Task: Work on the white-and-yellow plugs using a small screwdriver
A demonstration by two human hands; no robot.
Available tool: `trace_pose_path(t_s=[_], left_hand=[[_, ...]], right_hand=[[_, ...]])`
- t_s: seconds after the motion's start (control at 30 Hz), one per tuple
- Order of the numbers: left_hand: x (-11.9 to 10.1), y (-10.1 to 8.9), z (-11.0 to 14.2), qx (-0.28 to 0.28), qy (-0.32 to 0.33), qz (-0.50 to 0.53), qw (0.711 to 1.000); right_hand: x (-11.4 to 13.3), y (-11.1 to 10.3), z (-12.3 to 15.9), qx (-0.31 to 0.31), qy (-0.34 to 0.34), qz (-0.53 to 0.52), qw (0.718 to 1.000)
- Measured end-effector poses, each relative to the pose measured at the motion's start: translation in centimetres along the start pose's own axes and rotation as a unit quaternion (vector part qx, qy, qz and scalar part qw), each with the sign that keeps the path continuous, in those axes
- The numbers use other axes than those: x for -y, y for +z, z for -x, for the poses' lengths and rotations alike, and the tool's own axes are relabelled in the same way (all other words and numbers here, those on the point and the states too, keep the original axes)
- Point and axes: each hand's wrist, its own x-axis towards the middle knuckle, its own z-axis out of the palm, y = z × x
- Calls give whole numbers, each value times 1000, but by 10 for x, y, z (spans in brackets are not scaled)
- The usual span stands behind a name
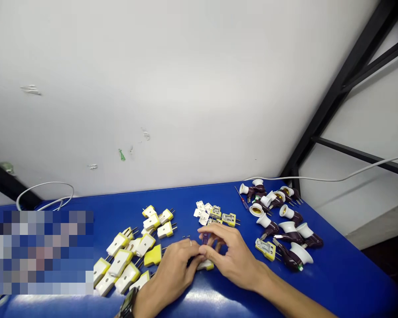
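Note:
My left hand [174, 265], with a watch on the wrist, is closed on a white and yellow plug [205, 265] lying on the blue table [232, 297]. Its fingers partly cover the plug. Over the plug, my right hand [235, 254] pinches the purple handle of a small screwdriver [204, 238]; its tip is hidden behind fingers. Two tiny screws [185, 236] lie just beyond my left hand. Behind my right hand are white plug covers [204, 217] and opened yellow plug halves [229, 219] with metal parts inside.
White and yellow plugs [121, 261] are heaped at the left. Purple and white bulb holders [268, 225] crowd the right side, with another opened plug half [265, 248] and a second screwdriver [242, 198] nearby. A white cable [338, 179] runs along the back wall. The lower left is blurred out.

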Motion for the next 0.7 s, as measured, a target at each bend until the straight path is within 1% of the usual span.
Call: trace_pose_path(t_s=[0.07,0.17,0.3,0.4,0.43,0.5,0.6,0.7], left_hand=[[-2,-2,0,7,3,-1,1000],[-5,-5,-1,19,5,1,1000],[-5,-7,-1,12,-19,9,1000],[-2,-5,-1,9,-13,-4,1000],[-1,-4,0,8,-6,-9,1000],[0,-3,0,6,3,-14,1000],[-1,-3,0,13,5,-14,1000],[-4,-5,0,14,3,-18,1000]], right_hand=[[0,-2,2,-1,-11,-30,999],[0,-2,4,-16,-31,-9,999],[-5,4,5,-73,-22,15,997],[-7,6,5,-107,-12,6,994],[-7,6,5,-104,-10,-5,994],[-6,4,5,-79,-22,-27,996],[-4,1,4,-45,-67,-19,997],[-4,1,3,-66,-67,17,995]])
